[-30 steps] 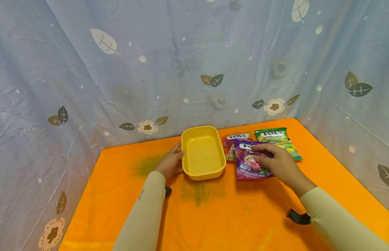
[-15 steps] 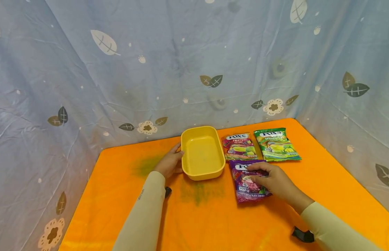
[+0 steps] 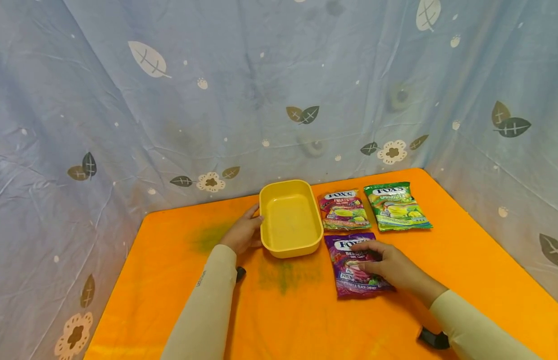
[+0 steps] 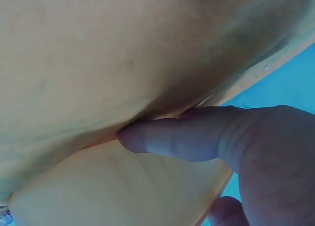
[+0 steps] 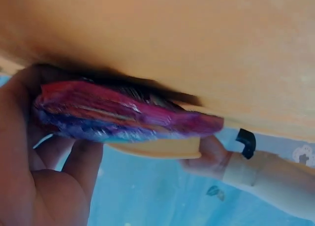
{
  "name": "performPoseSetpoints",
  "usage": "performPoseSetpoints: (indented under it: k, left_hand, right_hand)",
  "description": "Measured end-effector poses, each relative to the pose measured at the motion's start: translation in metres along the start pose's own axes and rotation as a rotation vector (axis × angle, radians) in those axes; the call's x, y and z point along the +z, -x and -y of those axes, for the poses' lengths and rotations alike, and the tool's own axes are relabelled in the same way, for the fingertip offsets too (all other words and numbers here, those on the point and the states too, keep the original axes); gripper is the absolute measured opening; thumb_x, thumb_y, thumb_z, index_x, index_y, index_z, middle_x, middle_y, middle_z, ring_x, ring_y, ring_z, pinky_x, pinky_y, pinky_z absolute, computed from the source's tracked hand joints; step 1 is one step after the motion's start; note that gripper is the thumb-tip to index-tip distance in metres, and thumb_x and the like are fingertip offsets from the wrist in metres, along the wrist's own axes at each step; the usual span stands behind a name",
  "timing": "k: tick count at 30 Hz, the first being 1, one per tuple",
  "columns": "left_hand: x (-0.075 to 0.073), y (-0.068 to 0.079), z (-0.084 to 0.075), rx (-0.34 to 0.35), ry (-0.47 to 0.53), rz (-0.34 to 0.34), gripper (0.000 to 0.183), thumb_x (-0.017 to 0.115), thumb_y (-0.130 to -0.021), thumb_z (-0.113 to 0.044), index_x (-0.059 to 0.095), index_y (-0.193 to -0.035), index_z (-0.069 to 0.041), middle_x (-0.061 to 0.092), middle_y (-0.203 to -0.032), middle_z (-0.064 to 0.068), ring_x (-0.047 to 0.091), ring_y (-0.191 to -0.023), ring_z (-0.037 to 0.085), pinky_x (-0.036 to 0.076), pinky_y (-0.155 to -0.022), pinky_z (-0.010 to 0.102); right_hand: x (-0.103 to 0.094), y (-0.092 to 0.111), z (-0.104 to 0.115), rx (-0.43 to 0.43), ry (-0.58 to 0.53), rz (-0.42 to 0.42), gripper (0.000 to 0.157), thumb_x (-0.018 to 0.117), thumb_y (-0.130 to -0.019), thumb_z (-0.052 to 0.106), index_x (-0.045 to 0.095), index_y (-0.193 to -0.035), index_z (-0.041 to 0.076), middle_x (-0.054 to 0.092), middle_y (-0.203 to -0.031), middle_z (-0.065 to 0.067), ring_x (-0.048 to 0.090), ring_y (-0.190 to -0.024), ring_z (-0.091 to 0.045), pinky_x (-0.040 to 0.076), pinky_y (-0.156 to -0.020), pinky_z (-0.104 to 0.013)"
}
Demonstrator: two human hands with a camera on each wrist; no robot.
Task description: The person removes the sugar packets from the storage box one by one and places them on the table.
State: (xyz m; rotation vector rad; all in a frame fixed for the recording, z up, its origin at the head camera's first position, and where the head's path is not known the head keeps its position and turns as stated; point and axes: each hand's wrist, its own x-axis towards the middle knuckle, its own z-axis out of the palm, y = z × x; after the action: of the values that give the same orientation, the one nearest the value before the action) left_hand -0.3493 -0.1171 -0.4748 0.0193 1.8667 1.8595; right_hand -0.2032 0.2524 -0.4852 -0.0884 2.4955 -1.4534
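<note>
A yellow plastic bin (image 3: 291, 220) stands upright at the back middle of the orange-covered table. My left hand (image 3: 244, 233) rests against its left side; in the left wrist view one digit (image 4: 172, 137) lies nearly straight along the bin's outer wall. My right hand (image 3: 387, 267) holds a purple Fox's berries candy bag (image 3: 353, 287) by its right part, thumb and fingers on either side. The right wrist view shows this bag (image 5: 128, 113) edge-on in the grip, close over the table. Behind it lie a red Fox's fruits candy bag (image 3: 344, 210) and a green Fox's spring tea candy bag (image 3: 398, 207).
Blue-grey leaf-patterned curtains (image 3: 233, 100) enclose the table (image 3: 279, 325) at the back and sides. Black wrist straps show under both sleeves, the right one (image 3: 434, 338) hanging near the tabletop. Green stains mark the orange cover.
My right hand has brought the purple candy bag down toward the front, off the red and green bags, which now show whole. The left hand and bin have stayed put.
</note>
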Motion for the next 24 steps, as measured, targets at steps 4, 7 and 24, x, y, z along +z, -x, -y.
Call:
performPoseSetpoints:
  k: [4,7,24]
  left_hand:
    - [0.0,0.002,-0.001,0.012,0.001,0.0,0.06,0.047,-0.102,-0.027,0.016,-0.153,-0.037,0.047,-0.14,0.009,0.061,-0.106,0.032,0.052,-0.081,0.047]
    - [-0.001,0.004,-0.001,0.034,-0.004,-0.015,0.059,0.047,-0.102,-0.028,0.018,-0.153,-0.035,0.05,-0.137,0.006,0.062,-0.105,0.029,0.052,-0.084,0.046]
    - [-0.003,0.007,-0.007,0.238,-0.698,-0.352,0.046,0.05,-0.098,-0.042,0.057,-0.133,-0.013,0.061,-0.121,0.003,0.056,-0.111,0.024,0.043,-0.095,0.045]
  right_hand:
    - [0.002,0.002,0.005,-0.067,0.033,-0.014,0.037,0.065,-0.093,0.027,0.06,-0.129,0.027,0.044,-0.137,-0.01,0.047,-0.112,-0.031,0.04,-0.095,-0.053]
    - [-0.002,0.002,0.009,-0.119,0.057,-0.04,0.036,0.063,-0.094,0.024,0.059,-0.129,0.021,0.047,-0.132,-0.01,0.051,-0.109,-0.034,0.045,-0.09,-0.052]
    - [-0.037,-0.024,0.067,-0.289,0.244,-0.225,0.054,0.053,-0.095,0.048,0.047,-0.14,0.018,0.047,-0.137,-0.006,0.049,-0.115,-0.031,0.044,-0.091,-0.055]
